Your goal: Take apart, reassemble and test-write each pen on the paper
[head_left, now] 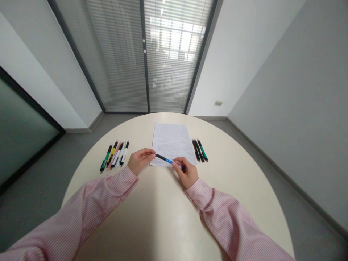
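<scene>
A blue pen with a black grip is held slantwise between my two hands, over the lower part of a lined sheet of paper. My left hand is closed, its thumb and fingertips pinching the pen's tip end. My right hand is closed around the other, blue end, which the fingers partly hide. Left of my left hand lies a group of several pens in green, yellow, pink, white and black. Past the paper's right edge lie several more pens, black and green.
Everything lies on a round, cream-coloured table. Behind it stands a glass partition with blinds in a dark frame. White walls rise on both sides, and a socket sits low on the back wall.
</scene>
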Demonstrator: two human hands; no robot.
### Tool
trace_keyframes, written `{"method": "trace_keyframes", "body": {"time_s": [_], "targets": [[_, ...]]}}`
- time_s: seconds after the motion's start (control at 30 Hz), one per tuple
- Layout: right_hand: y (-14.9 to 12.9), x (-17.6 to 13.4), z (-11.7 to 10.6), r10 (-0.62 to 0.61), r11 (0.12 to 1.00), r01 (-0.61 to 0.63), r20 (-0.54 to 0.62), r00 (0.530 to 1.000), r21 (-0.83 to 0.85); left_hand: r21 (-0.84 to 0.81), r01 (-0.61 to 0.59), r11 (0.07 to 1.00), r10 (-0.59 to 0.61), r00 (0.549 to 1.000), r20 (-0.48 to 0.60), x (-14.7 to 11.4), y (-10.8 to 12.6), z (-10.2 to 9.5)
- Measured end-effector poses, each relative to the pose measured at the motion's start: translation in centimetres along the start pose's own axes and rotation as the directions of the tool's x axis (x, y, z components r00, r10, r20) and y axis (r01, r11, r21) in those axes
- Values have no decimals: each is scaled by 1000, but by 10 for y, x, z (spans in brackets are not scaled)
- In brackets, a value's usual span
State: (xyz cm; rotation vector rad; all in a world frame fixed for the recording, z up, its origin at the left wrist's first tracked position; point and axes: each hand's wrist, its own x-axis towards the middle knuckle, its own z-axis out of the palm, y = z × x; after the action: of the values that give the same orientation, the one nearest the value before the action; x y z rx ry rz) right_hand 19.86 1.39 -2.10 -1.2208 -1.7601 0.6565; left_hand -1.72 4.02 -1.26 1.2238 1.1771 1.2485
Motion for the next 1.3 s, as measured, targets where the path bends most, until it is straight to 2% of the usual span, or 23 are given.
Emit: {"method": "trace_keyframes", "body": {"time_s": [0.37,0.43,0.5,0.6,0.67,0.73,0.83,0.87,0.93,1.07,1.3], "targets": [[1,-2,-3,51,997,-52,21,998,61,79,-89,993,89,996,3,-2,6,3],[0,-2,-3,86,989,-84,-8,996,123,82,-96,992,96,995,7,-1,6,3],[-2,1,-2,153,956,-132,-62,986,262,79,-99,992,98,995,13,-2,5,3],[-5,12,2,271,834,-164,-132,953,527,80,-102,992,96,993,70,-4,3,6],[-10,23,3,317,720,-109,-186,930,685,88,-116,989,104,986,126,-7,1,9],[-16,36,-1,368,533,-41,-188,911,845,89,-132,987,118,982,149,-8,0,10],[-22,54,-12,387,141,-92,30,922,986,102,-121,987,111,989,94,-5,0,7],[-22,58,-17,361,38,-118,97,927,992,112,-106,988,100,993,62,-3,-1,5],[-18,63,-25,288,-86,-139,159,944,986,126,-72,989,72,997,3,2,-3,0],[-1,63,-32,204,-152,-195,224,953,969,122,-15,992,22,999,-50,8,-9,-9],[10,57,-27,219,-218,-259,306,927,941,114,42,993,-38,999,-34,11,-15,-10]]}}
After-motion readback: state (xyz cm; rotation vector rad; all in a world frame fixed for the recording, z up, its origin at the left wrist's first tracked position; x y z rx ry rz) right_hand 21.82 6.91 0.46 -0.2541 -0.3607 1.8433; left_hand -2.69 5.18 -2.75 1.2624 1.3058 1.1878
